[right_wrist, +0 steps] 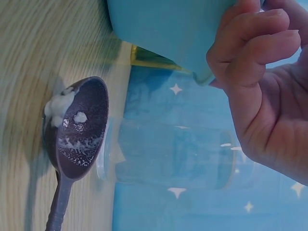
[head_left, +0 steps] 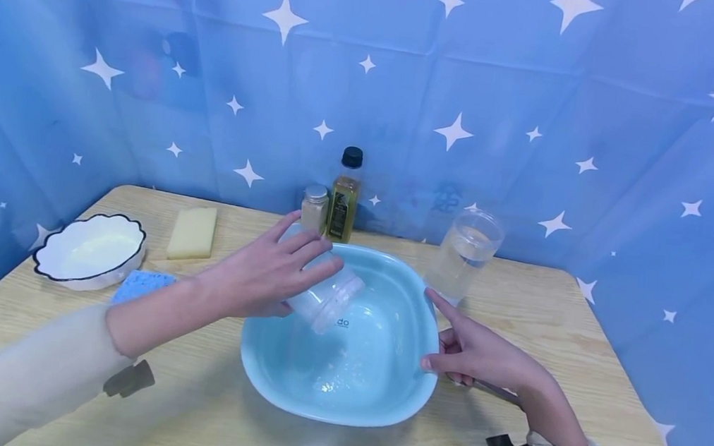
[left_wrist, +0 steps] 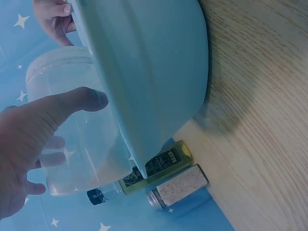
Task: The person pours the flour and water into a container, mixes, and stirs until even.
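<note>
two hands, one glossy blue basin [head_left: 379, 370]. head view: the left hand [head_left: 266, 275] has fingers curled round one clear plastic jar [head_left: 329, 298], tilted over the basin's ten o'clock rim; the right hand [head_left: 486, 351] pinches the rim at three. left wrist view: at six, one green-gold bottle [left_wrist: 181, 162], one metal-capped shaker [left_wrist: 183, 186]. right wrist view: near nine, one dark spoon [right_wrist: 79, 154], pasty white lumps [right_wrist: 58, 108].

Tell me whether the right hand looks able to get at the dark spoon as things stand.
Probably yes: the dark spoon lies on the table close to the right hand, nothing visible between them. That hand's grip is on the blue basin, though, so it would likely need to let go first.
</note>
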